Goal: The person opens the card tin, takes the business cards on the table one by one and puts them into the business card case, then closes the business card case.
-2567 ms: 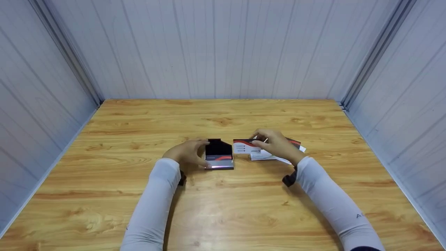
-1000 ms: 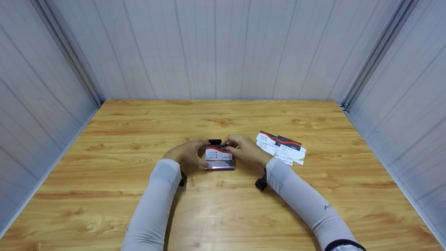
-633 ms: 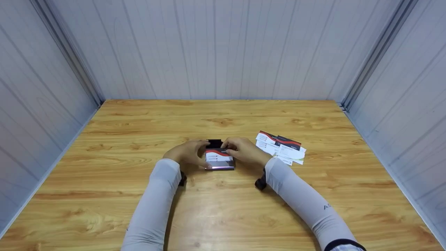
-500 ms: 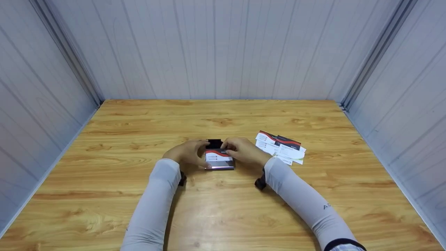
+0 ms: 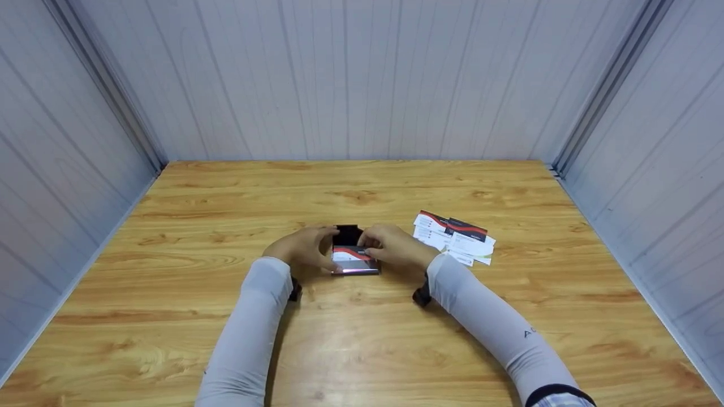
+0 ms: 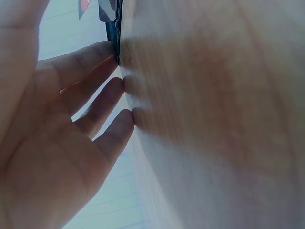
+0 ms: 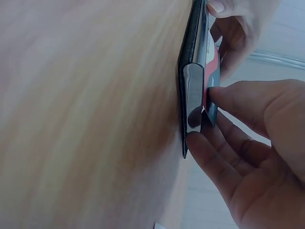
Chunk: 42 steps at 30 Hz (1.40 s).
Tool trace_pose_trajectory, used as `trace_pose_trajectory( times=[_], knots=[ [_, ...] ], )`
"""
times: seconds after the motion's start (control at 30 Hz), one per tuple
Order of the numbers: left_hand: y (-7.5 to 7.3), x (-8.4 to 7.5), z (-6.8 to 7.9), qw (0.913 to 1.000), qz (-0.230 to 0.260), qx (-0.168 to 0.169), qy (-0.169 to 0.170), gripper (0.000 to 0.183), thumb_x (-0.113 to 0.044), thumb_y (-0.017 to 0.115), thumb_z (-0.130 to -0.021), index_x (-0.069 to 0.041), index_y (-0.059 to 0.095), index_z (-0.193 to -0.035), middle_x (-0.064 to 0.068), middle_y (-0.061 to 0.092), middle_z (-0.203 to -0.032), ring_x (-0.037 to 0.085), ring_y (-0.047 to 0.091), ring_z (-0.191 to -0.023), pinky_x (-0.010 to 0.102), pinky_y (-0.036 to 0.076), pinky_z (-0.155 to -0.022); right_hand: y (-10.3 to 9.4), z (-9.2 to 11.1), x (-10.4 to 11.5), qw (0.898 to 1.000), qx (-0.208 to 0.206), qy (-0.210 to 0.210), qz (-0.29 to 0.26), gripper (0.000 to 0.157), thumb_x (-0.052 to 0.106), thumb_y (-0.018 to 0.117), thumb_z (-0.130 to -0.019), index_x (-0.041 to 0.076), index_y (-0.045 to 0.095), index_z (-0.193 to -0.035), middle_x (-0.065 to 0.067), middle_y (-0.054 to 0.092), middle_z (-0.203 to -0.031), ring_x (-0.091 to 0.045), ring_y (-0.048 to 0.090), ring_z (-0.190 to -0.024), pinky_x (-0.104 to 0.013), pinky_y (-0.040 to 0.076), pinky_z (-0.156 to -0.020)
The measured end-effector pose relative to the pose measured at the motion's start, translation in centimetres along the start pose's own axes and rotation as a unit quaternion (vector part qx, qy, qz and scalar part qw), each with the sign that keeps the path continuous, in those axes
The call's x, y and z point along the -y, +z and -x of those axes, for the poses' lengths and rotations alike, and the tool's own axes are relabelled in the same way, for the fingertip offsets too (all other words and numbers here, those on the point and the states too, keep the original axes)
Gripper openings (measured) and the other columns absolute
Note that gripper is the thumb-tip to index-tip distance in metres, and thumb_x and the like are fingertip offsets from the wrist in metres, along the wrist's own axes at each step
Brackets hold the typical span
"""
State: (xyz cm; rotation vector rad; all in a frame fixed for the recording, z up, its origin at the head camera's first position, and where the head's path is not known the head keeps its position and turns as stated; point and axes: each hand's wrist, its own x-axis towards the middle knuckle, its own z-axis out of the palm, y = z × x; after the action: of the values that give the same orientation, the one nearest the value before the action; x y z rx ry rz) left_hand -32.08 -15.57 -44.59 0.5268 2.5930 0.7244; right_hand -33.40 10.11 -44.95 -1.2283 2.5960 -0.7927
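A business card case [image 5: 362, 271] with a shiny metal front and a black inside lies on the table, its lid folded back. My left hand [image 5: 300, 247] holds the case by its left side, thumb at the near corner and index finger at the far one. With thumb and fingers, my right hand [image 5: 391, 244] pinches a red, white and black business card [image 5: 346, 252] at its right end. The card's lower part is hidden in the pocket. In the right wrist view, the thumb presses on the card [image 7: 213, 71] above the metal end of the case [image 7: 193, 93].
Several loose business cards [image 5: 468, 245] overlap on the table to the right of my right hand. The wooden table [image 5: 362, 339] is bounded by pale panelled walls [image 5: 362, 79] at the back and both sides.
My right hand has brought the card left from the loose cards to the case, and the card has slid down into the pocket. The left hand has stayed on the case.
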Motion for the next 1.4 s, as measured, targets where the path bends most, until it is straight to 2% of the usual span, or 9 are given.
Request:
trace_pose_trajectory(
  times=[0.5,0.7,1.0,1.4],
  knots=[
    [-0.01,-0.18,0.15,1.0,-0.003,0.002,0.004,0.107,-0.056,0.087,-0.071,-0.019,0.035,-0.158,0.006,0.024,-0.163,0.029,0.021,-0.149,0.051,0.026,-0.117,0.14,-0.03,0.18,0.999,0.024,0.003,0.023,0.018,0.008,0.063,-0.098,0.005,0.071,-0.114,-0.009,0.066,-0.113,-0.024,0.061,-0.108,-0.039,0.048,-0.096],
    [-0.04,-0.3,0.19,0.9999,0.001,-0.002,0.01,0.107,-0.055,0.088,-0.071,-0.017,0.036,-0.157,0.007,0.026,-0.163,0.029,0.022,-0.149,0.05,0.024,-0.117,0.28,-0.08,0.06,0.999,0.027,-0.006,0.029,0.02,0.005,0.063,-0.096,0.002,0.073,-0.113,-0.011,0.065,-0.111,-0.026,0.06,-0.106,-0.04,0.048,-0.095],
    [0.0,-0.15,0.19,0.9998,-0.01,-0.006,0.015,0.107,-0.056,0.087,-0.071,-0.017,0.037,-0.157,0.007,0.027,-0.162,0.029,0.023,-0.148,0.049,0.024,-0.117,0.23,-0.08,0.22,0.999,0.044,-0.003,0.031,0.029,0.001,0.059,-0.096,0.001,0.071,-0.123,-0.014,0.064,-0.115,-0.025,0.06,-0.107,-0.04,0.049,-0.095],
    [-0.02,-0.12,0.12,1.0,0.001,0.003,0.009,0.106,-0.054,0.087,-0.073,-0.019,0.034,-0.158,0.007,0.024,-0.164,0.03,0.021,-0.149,0.052,0.024,-0.117,0.18,0.27,0.05,0.998,0.048,-0.003,0.028,0.031,0.004,0.056,-0.099,0.0,0.066,-0.128,-0.014,0.063,-0.125,-0.028,0.057,-0.119,-0.041,0.044,-0.104]
  ],
)
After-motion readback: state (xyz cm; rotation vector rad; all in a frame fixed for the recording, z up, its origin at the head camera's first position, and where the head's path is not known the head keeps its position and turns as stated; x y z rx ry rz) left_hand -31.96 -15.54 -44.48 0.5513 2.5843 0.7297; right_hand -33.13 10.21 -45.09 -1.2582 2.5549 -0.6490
